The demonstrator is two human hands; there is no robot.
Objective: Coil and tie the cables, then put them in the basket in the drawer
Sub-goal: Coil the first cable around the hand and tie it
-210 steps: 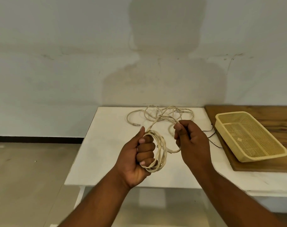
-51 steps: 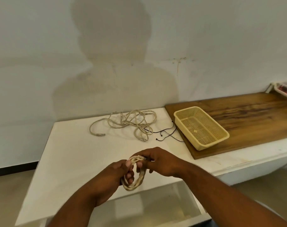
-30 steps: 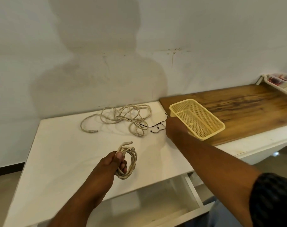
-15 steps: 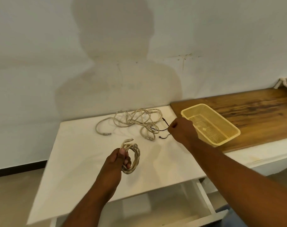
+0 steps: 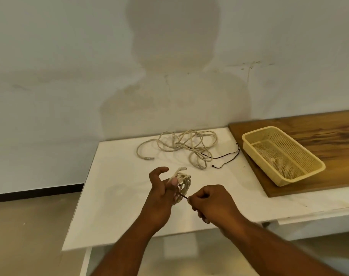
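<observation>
**Beige coil, black cord**

Cream coiled cable, its loops tight and ribbed, hangs gripped in my left hand above the smooth white desk. My right hand pinches a thin black cord against it. A tangled cable lies behind, near the yellow mesh basket.

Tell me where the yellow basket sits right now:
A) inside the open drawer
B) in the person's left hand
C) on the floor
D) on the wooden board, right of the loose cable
D: the yellow basket rests on the wooden board, to the right of the loose cable, and neither hand touches it.
</observation>
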